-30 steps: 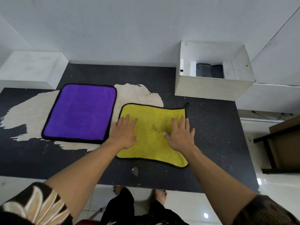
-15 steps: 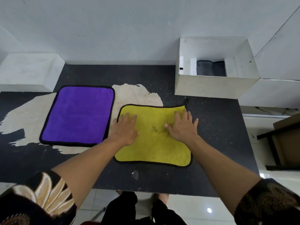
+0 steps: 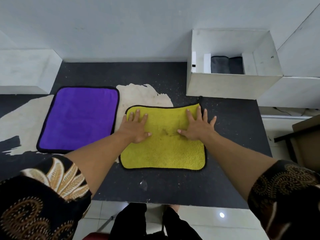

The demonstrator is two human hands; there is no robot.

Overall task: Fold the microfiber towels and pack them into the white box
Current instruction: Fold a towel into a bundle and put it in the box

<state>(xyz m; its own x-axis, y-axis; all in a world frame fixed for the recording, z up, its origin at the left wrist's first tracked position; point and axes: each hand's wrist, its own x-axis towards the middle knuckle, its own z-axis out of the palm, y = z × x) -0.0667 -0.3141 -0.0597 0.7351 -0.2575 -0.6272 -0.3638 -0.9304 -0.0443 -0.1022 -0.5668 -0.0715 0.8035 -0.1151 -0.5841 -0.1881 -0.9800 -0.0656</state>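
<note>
Yellow towel (image 3: 164, 149) spread flat on dark table (image 3: 233, 135), black-edged, far right corner drawn out to a point; lying directly under both hands. Left hand (image 3: 135, 127) pressed flat on yellow towel's far left part; fingers straight, slightly spread, little finger at the towel's left edge; gripping nothing. Right hand (image 3: 197, 127) pressed flat on yellow towel's far right part; fingers straight and fanned wide, outermost finger past the towel's right edge onto the table; thumb pointing toward towel's middle; gripping nothing. Purple towel (image 3: 78, 118) flat, just left of yellow towel, not touching it. White box (image 3: 225, 85) just beyond yellow towel's far right corner, open-topped; grey towels (image 3: 220, 64) inside. Pale worn patch (image 3: 143, 96) beyond yellow towel's far left edge.
</note>
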